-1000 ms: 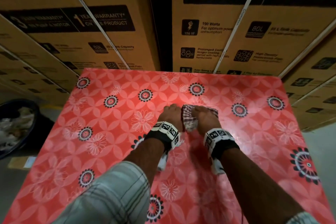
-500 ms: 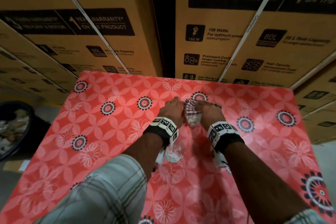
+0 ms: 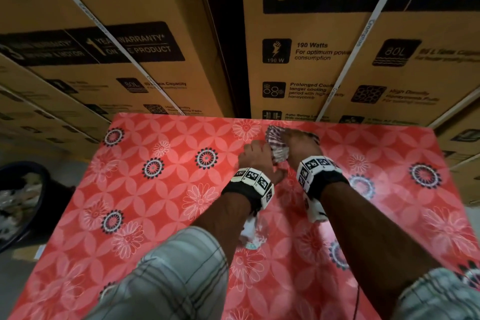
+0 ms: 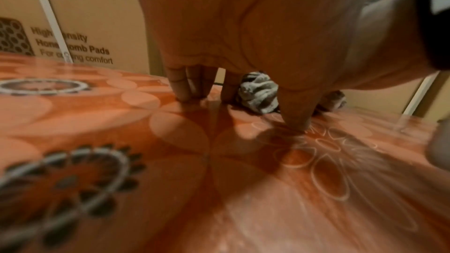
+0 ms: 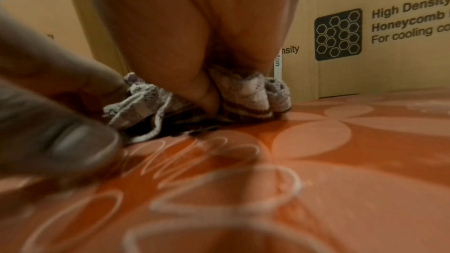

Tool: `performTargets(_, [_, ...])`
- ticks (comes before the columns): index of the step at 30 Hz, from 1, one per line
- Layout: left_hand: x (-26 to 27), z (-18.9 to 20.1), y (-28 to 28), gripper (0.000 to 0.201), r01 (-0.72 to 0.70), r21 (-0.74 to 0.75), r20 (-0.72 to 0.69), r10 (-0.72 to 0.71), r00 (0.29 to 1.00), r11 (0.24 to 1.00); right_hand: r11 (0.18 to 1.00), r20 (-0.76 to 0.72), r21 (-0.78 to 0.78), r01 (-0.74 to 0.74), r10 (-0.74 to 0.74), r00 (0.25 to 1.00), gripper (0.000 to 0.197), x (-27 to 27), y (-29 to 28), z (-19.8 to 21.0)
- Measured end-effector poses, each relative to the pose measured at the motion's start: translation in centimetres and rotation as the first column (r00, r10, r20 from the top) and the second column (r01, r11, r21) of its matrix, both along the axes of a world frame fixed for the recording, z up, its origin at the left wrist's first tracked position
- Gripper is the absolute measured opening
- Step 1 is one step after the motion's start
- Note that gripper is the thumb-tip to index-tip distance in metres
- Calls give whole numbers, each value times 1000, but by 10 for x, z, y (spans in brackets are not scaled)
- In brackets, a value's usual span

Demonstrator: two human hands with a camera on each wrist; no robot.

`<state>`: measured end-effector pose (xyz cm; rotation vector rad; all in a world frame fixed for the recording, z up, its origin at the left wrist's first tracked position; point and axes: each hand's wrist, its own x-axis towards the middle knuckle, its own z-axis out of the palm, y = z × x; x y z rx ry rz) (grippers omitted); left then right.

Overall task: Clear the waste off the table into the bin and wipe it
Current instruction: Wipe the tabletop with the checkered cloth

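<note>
A checked maroon-and-white cloth lies bunched on the red flower-patterned table, close to its far edge. My right hand sits on top of it and grips it; in the right wrist view the cloth bulges out on both sides of that hand. My left hand is just left of the cloth. In the left wrist view its fingers point straight down onto the table, with the cloth behind them. I cannot tell whether they touch the cloth.
Tall cardboard boxes stand right behind the far edge of the table. A dark bin with waste in it sits on the floor to the left. A small crumpled white scrap lies under my left forearm.
Both hands have pushed the cloth away from me, from the middle of the table to near its far edge.
</note>
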<state>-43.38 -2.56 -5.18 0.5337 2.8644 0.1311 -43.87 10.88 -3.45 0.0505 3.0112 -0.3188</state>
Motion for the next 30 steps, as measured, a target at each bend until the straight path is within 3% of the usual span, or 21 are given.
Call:
performTargets(4, [4, -11, 4, 86, -26, -23, -34, 25, 999, 999, 1000, 70, 25, -10, 9, 998, 61, -24, 8, -1])
performTargets(7, [0, -12, 3, 95, 6, -70, -4, -6, 1000, 998, 997, 64, 74, -3, -2, 998, 59, -30, 9, -3])
performTargets(12, [1, -2, 16, 92, -12, -123, 51, 18, 999, 992, 997, 64, 63, -40, 36, 997, 67, -29, 16, -8])
performTargets(17, [7, 3, 32, 89, 162, 9, 110, -162, 981, 987, 995, 78, 44, 90, -93, 993, 57, -18, 53, -8])
performTargets(21, [7, -5, 38, 96, 124, -8, 150, -122, 981, 992, 987, 65, 58, 152, -155, 986, 53, -16, 56, -8])
performTargets(26, [4, -7, 39, 96, 128, -63, 139, -118, 983, 990, 1000, 23, -12, 17, -16, 1000, 63, -15, 50, -9])
performTargets(30, [6, -5, 37, 100, 144, -47, 154, -135, 979, 988, 993, 56, -4, 118, -118, 991, 63, -11, 79, -6])
